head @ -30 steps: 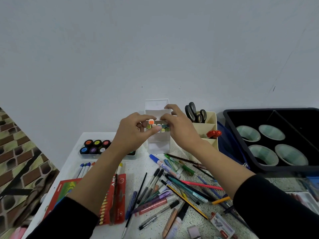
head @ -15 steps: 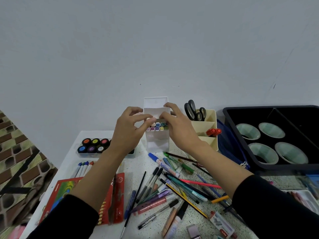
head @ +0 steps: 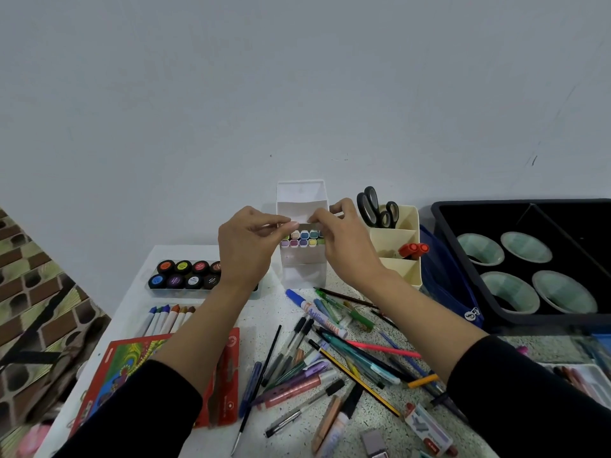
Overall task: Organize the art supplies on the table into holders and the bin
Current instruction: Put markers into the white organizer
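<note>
Pinching with left hand [head: 246, 246] and right hand [head: 344, 242] over markers [head: 303, 238] in white holder [head: 304, 276], what unclear; speckled table [head: 274, 302] under wrists, grey wall [head: 297, 94] beyond.

**Plain wall and a patterned surface at the left**

A bare, pale grey wall [head: 297, 77] fills the upper half of the view. It carries a few small dark marks [head: 534, 160] towards the right and one tiny speck near the middle. At the left edge lies a patterned surface [head: 20, 246] with brown brick shapes, green and yellow striped patches and dark rounded spots. A black band [head: 36, 325] crosses it on a slant. A blurred pink object [head: 33, 439] sits in the bottom left corner.
</note>
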The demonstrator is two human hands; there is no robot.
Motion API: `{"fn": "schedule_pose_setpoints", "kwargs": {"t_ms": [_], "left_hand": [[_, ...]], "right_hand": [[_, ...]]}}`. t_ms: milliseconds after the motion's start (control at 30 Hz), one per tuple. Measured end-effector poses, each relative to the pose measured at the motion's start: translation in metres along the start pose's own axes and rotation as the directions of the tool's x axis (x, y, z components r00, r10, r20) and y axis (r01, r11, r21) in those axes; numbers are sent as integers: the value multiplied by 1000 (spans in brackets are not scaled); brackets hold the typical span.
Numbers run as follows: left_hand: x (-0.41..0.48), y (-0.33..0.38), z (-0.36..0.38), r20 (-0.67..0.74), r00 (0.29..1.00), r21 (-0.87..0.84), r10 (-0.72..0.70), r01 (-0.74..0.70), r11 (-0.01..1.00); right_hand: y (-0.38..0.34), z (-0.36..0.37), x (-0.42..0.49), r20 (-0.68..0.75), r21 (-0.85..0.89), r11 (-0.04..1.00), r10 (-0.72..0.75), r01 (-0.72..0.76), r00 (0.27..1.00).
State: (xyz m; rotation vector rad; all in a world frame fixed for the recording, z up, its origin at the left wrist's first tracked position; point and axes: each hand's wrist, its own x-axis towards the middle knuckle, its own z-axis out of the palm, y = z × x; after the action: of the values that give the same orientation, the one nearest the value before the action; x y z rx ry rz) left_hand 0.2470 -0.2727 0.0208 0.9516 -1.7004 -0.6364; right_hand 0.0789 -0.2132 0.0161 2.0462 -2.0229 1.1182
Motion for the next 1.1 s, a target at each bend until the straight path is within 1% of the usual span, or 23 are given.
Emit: {"fn": "schedule_pose_setpoints", "kwargs": {"t_ms": [100,200,300,467,567,600,667,733,800,900,1000,1100], "left_hand": [[2,2,0,18,999,50,30,-31,998],[4,3,-2,49,998,65,43,-46,997],[3,2,-4,57,998,50,39,-42,998],[-2,-5,-9,119,991,46,57,-63,997],[-9,-5,-14,132,989,-2,65,-66,998],[-11,-3,-15,140,989,-24,45,-42,999],[-11,-2,-15,152,988,-64,-39,49,997],[-8,-2,-15,161,979,-114,-126,145,983],[-2,-3,-15,183,967,-144,-176,204,968],[2,0,-15,209,957,-104,-199,224,969],[4,-1,-14,201,958,-40,-204,216,976],[6,-3,-15,207,954,-28,-216,226,974]], "right_hand": [[-1,0,1,17,-11,1000,11,-11,1000],[-1,0,1,28,-10,1000,17,-16,999],[-1,0,0,27,-1,1000,20,-20,999],[-2,-3,-4,28,52,998,33,-34,999],[-9,2,-17,-31,49,998,42,-40,999],[-11,3,-20,-49,43,998,57,-55,997],[-16,6,-20,-52,43,994,99,-97,994],[-22,7,-17,-26,52,991,127,-126,992],[-29,7,-12,11,15,992,129,-129,992],[-34,8,-8,89,1,983,182,-183,979],[-37,12,-7,144,72,964,245,-257,959],[-36,13,-4,153,140,956,238,-260,959]]}}
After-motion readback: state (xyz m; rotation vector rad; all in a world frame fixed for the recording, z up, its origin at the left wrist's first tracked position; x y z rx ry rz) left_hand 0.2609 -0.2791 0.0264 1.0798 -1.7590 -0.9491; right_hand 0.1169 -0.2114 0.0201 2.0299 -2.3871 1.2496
